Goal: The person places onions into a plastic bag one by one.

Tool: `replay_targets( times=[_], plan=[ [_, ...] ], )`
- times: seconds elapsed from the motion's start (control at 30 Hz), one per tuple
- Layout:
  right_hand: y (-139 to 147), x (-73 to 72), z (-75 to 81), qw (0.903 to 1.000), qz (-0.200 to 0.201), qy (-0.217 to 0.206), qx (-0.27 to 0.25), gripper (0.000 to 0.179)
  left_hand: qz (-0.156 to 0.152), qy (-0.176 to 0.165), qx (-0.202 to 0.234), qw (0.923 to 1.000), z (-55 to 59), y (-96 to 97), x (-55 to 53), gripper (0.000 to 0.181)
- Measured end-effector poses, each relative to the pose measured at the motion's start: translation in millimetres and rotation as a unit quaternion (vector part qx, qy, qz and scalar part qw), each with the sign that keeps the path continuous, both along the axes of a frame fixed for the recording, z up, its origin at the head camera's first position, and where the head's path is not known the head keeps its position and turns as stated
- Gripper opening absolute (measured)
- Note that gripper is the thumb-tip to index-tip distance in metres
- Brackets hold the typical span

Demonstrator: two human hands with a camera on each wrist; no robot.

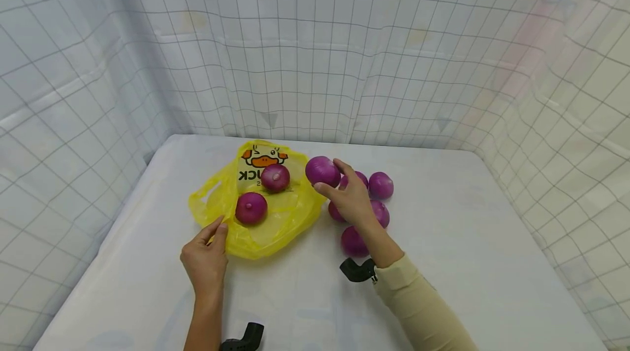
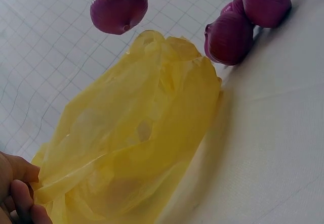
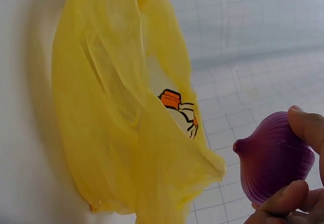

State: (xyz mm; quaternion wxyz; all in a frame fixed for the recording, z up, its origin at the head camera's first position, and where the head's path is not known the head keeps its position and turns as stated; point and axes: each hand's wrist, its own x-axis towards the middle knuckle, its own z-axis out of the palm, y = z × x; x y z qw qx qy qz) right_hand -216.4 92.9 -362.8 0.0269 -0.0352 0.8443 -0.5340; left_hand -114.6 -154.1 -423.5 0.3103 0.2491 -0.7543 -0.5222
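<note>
From the head view, I see two onions, one nearer [image 1: 251,208] and one farther [image 1: 275,177], already lying in the yellow bag [image 1: 300,217]. The left hand [image 1: 204,261] pinches the bag's near left edge. The right hand [image 1: 351,198] grips a third onion [image 1: 322,170] between thumb and fingers, at the bag's right side. At least five loose onions [image 1: 381,185] remain outside on the white table [image 1: 443,220]; the right hand and forearm partly cover them, so I can't be sure of the count. Black wrist devices [image 1: 357,270] sit by both forearms, and a gridded curtain [image 1: 315,66] hangs around.

From the left wrist, the third onion shows beyond the bag, apart from it; the plastic hides whatever is inside.

From the right wrist, the fingers clasp that onion just beside the bag, whose slack folds partly cover its opening.
</note>
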Motion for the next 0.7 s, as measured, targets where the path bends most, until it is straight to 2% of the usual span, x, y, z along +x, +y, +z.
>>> replay_targets(
  times=[0.43, 0.7],
  plan=[
    [-27, 5.3, 3.9, 0.9994, 0.029, 0.002, -0.021, 0.077, 0.002, -0.004, 0.008, 1.0000, 1.9, -0.2, 2.0, 0.026],
    [-44, 7.6, 5.9, 0.9978, 0.054, 0.003, -0.039, 0.077, 0.003, 0.007, 0.005, 1.0000, 0.8, -0.6, 1.9, 0.025]
  ],
)
